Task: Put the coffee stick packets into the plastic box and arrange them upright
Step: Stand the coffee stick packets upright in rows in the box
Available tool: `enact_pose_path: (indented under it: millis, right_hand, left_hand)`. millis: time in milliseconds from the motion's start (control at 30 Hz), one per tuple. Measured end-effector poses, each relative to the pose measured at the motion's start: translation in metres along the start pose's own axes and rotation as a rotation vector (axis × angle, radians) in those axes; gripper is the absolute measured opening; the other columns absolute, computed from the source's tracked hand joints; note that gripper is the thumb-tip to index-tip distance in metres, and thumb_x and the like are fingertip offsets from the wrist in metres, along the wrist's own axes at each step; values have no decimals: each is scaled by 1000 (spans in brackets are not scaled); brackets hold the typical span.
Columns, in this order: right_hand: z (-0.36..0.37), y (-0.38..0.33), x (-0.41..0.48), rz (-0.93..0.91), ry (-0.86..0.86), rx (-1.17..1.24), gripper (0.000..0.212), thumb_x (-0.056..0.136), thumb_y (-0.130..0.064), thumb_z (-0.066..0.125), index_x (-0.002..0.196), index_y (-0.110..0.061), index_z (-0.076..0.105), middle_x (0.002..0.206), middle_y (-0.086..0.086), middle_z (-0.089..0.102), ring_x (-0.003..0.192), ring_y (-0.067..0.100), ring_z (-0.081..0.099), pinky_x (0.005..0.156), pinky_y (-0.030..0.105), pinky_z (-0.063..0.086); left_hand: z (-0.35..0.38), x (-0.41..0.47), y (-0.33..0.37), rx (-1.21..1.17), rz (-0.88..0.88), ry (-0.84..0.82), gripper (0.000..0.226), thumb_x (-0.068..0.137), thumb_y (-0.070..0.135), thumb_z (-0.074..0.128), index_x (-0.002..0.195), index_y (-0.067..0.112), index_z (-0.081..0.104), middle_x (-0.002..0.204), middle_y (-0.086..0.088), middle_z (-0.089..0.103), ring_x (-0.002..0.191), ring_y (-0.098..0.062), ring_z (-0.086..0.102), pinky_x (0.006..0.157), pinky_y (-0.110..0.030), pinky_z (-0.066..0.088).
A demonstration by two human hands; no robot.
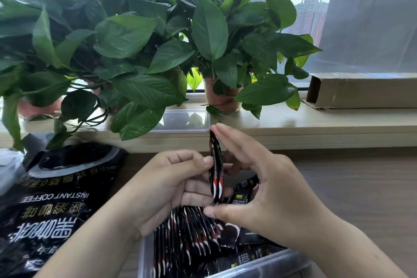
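A clear plastic box (266, 265) stands at the bottom centre of the wooden table. Several black-and-red coffee stick packets (187, 235) stand upright in a row in its left part; other black packets (250, 253) lie loose to their right. Above the box, one coffee stick packet (216, 171) is held upright. My left hand (171, 189) pinches its middle with thumb and fingers. My right hand (259, 189) frames it, with the thumb at its lower end and straight fingers near its top.
A large black instant coffee bag (58, 198) lies at the left. The box's clear lid (185, 121) rests on the window ledge under potted plants (135, 40). A long cardboard box (361, 90) lies on the ledge at the right.
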State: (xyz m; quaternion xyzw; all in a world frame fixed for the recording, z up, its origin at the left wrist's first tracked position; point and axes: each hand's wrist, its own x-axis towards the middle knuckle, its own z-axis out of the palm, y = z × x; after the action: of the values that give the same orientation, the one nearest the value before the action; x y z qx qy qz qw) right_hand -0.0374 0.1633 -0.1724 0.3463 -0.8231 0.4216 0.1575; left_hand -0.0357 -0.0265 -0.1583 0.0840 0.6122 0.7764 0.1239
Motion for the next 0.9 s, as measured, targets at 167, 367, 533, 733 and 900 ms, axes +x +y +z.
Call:
enact_pose_path:
  millis: [167, 367, 533, 733, 900]
  right_hand:
    - [3, 4, 1, -64, 106, -62, 74, 65, -35, 88, 134, -27, 62, 121, -18, 69, 104, -9, 64, 92, 17, 52]
    - [6, 4, 2, -118, 107, -95, 57, 72, -40, 79, 124, -18, 70, 115, -16, 71, 104, 5, 65, 86, 23, 55]
    - [10, 1, 0, -58, 157, -34, 60, 72, -46, 77, 127, -25, 68, 105, -18, 69, 94, 1, 68, 83, 22, 56]
    - [19, 6, 1, -126, 273, -68, 43, 76, -12, 74, 119, -17, 72, 100, -8, 74, 95, -1, 70, 82, 21, 57]
    - [16, 9, 1, -105, 238, -34, 39, 81, -9, 70, 119, -16, 72, 102, -6, 74, 97, -2, 70, 84, 21, 57]
  left_hand:
    - [-2, 1, 2, -66, 39, 3, 25, 77, 20, 74, 84, -1, 63, 81, -21, 71, 57, -25, 72, 52, -28, 60]
    - [7, -1, 1, 16, 43, 111, 22, 81, 13, 66, 69, 6, 48, 43, -1, 57, 36, -10, 57, 45, -20, 53]
    - [2, 0, 1, -13, 44, 89, 16, 76, 7, 69, 79, 4, 53, 54, -8, 64, 39, -13, 60, 43, -22, 53]
    - [2, 1, 0, -66, 52, 90, 29, 78, 11, 67, 105, 2, 64, 97, -23, 76, 73, -27, 76, 55, -26, 60]
    - [3, 4, 3, -84, 75, 231, 45, 77, 34, 65, 117, 15, 59, 92, -25, 74, 69, -31, 75, 57, -32, 62]
